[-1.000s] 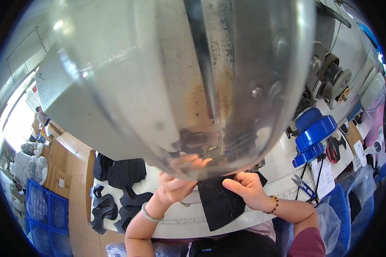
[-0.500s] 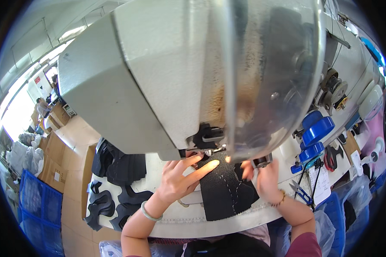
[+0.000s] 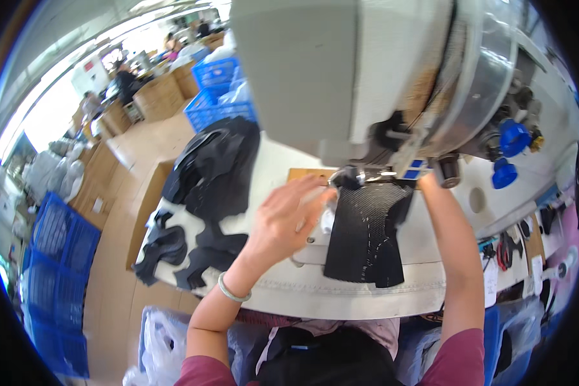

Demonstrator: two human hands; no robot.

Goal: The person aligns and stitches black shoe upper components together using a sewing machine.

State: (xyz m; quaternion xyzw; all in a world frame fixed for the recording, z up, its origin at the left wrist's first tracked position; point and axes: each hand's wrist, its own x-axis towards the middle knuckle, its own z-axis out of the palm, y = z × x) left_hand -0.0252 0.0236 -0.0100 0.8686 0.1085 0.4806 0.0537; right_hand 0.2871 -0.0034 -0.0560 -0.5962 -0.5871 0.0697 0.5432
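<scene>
A black mesh fabric piece [image 3: 365,235] with broken white stitch lines lies on the white sewing table [image 3: 289,281], its far end under the needle area of a large grey sewing machine [image 3: 296,71]. My left hand [image 3: 286,219] is raised just left of the fabric, fingers stretched out and thumb apart, fingertips close to the metal parts [image 3: 367,175] by the needle. Nothing shows in that hand. My right hand [image 3: 430,182] reaches up behind the machine's clear guard [image 3: 489,77]; its fingers are hidden, so what it touches cannot be made out.
Dark cut fabric pieces [image 3: 219,167] are heaped on the table's left, with curved black pieces [image 3: 164,248] nearer me. Blue knobs [image 3: 513,137] stick out at the right, above red-handled scissors [image 3: 505,251]. Blue crates [image 3: 58,289] stand on the floor at left; people sit farther back.
My view has swung left. My left hand has come off the fabric, and my right hand has moved from beside the fabric up behind the guard. The fabric stays under the machine.
</scene>
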